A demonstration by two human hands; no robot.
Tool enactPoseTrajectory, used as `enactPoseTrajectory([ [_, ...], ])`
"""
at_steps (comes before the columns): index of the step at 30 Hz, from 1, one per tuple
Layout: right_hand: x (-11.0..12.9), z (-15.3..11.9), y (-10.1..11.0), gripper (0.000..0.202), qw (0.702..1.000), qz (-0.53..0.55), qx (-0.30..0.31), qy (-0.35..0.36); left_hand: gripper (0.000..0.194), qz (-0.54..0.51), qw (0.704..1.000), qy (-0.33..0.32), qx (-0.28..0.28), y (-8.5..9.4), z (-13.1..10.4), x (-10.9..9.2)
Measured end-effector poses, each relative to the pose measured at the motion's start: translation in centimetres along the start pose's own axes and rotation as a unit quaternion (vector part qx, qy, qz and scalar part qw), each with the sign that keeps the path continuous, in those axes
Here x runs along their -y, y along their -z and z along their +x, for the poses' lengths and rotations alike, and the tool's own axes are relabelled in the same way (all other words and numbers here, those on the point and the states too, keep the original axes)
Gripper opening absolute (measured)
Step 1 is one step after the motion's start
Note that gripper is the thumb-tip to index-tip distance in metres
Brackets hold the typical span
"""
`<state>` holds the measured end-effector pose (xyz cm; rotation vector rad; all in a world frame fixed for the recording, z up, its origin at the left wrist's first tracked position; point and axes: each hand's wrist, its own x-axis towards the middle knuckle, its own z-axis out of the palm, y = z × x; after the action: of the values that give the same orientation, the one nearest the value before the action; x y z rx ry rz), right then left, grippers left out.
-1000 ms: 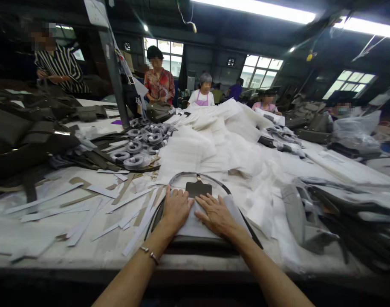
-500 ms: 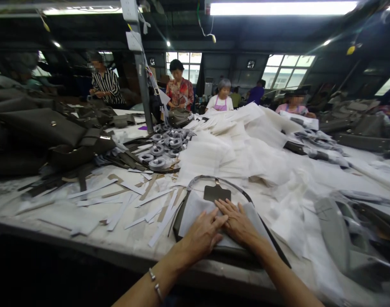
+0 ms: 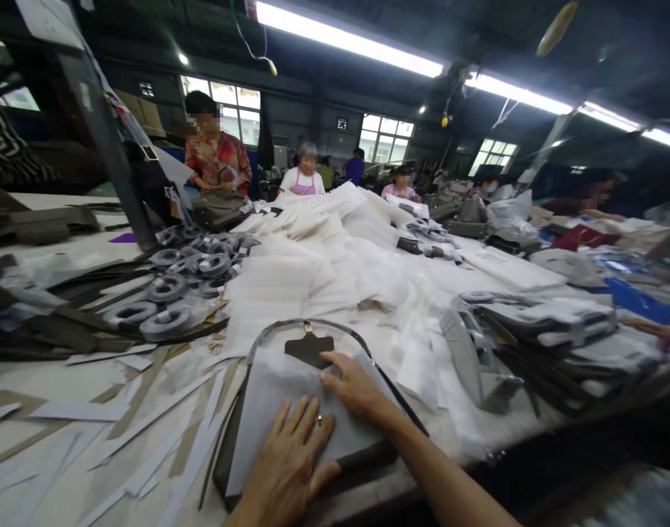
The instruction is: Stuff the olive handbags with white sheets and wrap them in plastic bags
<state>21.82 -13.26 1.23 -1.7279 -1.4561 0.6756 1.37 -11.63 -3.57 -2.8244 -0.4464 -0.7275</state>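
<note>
A dark olive handbag point(image 3: 362, 455) lies flat at the table's front edge, its looped handle pointing away from me. Over its front is a pale translucent sheet point(image 3: 274, 380). My left hand point(image 3: 296, 454) rests flat on the lower part of that sheet, fingers spread. Higher up on the right, my right hand point(image 3: 351, 384) touches the sheet near the dark tag point(image 3: 310, 350) that hangs from the handle; its fingers are stretched and hold nothing. A small metal fitting point(image 3: 320, 420) shows beside my left fingers.
White foam sheets point(image 3: 324, 256) are heaped beyond the bag. Several wrapped strap coils point(image 3: 170, 288) and loose paper strips point(image 3: 148, 439) lie to the left. Wrapped bag pieces point(image 3: 488, 366) stand on the right. A metal post point(image 3: 107, 146) rises at the left; co-workers sit across the table.
The view has turned right and drawn closer. My hands have moved apart: the left lies lower on the sheet, the right stays near the tag.
</note>
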Motion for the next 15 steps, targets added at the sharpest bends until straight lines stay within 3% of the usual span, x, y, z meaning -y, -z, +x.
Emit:
enactPoseTrajectory([
  [3, 0.7, 0.1, 2.0, 0.041, 1.0, 0.012, -0.01, 0.002, 0.053, 0.054, 0.997, -0.039, -0.048, -0.2, 0.1, 0.3],
  [6, 0.4, -0.3, 6.2, 0.036, 0.996, 0.058, -0.068, -0.019, 0.056, 0.082, 0.991, -0.058, -0.083, 0.0, 0.3, 0.7],
  [11, -3.3, -2.6, 15.2, 0.04, 0.967, 0.011, -0.241, -0.082, 0.059, 0.114, 0.981, -0.09, -0.13, -1.1, 0.5, 1.6],
  [15, -6.5, -7.2, 19.7, 0.046, 0.938, -0.038, -0.321, -0.126, 0.052, 0.115, 0.978, -0.108, -0.134, -2.8, -0.1, 2.1],
])
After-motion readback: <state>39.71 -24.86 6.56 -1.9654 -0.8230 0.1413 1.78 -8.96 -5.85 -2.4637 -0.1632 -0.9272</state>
